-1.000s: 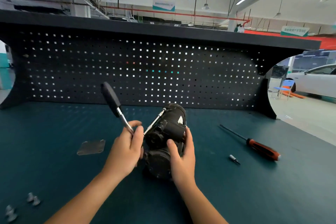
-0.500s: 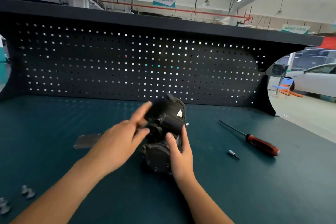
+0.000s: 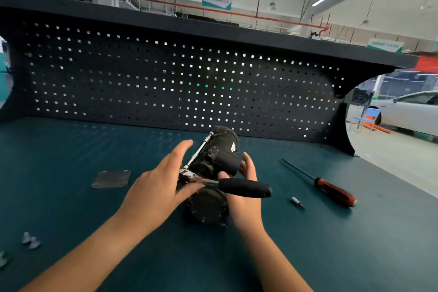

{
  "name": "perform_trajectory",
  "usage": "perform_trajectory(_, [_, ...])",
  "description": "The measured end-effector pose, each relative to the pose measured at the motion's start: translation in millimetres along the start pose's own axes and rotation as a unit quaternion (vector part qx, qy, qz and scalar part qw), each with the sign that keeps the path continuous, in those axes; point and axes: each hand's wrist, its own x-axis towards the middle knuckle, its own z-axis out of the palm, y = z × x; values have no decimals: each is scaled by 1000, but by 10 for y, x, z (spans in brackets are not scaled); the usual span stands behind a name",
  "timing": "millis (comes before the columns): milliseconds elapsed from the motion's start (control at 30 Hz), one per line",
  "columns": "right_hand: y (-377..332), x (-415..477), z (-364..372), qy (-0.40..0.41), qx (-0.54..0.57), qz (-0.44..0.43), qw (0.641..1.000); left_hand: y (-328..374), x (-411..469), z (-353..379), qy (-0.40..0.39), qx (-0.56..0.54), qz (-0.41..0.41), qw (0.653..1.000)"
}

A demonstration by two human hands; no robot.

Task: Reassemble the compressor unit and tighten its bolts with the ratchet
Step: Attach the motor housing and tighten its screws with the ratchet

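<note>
- Dark teal tabletop (image 3: 71,161) backed by a black pegboard (image 3: 142,73); its right edge runs diagonally past a red-handled screwdriver (image 3: 331,188).
- Black compressor (image 3: 222,159) lies mid-tabletop, its near right side hidden by the right hand (image 3: 246,197), whose fingers curl round it.
- Ratchet (image 3: 244,188) crosses the compressor, handle pointing right; its head is partly covered by the left hand (image 3: 156,187), fingers straight and spread, touching it.
- Small metal pieces (image 3: 30,240) at lower left are blurred; one is cut off at the frame edge.
- Flat plate (image 3: 111,179) and small bit (image 3: 297,202) lie well apart on either side, with bare tabletop around them.
</note>
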Motion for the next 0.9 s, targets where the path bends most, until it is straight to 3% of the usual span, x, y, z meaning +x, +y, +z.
perform_trajectory(67, [-76,25,7,20,-40,-46,998,2,9,-24,18,20,-11,1000])
perform_trajectory(200, [-224,113,24,-10,-51,-114,992,-3,33,-68,37,17,56,998])
perform_trajectory(367, [-269,579,-15,-20,36,31,999,5,2,-55,49,-30,29,998])
perform_trajectory(500, [-341,1068,-87,-107,53,170,978,-25,-26,-30,56,-65,7,996])
perform_trajectory(567, [-272,1186,-17,-146,-58,153,976,-33,-25,-11,60,-79,-4,995])
perform_trajectory(633, [-234,1212,54,-135,-121,141,973,-21,-32,14,61,-103,-17,993])
perform_trajectory(900, [-301,955,-75,-77,-41,162,983,68,-79,45,35,-174,-27,984])
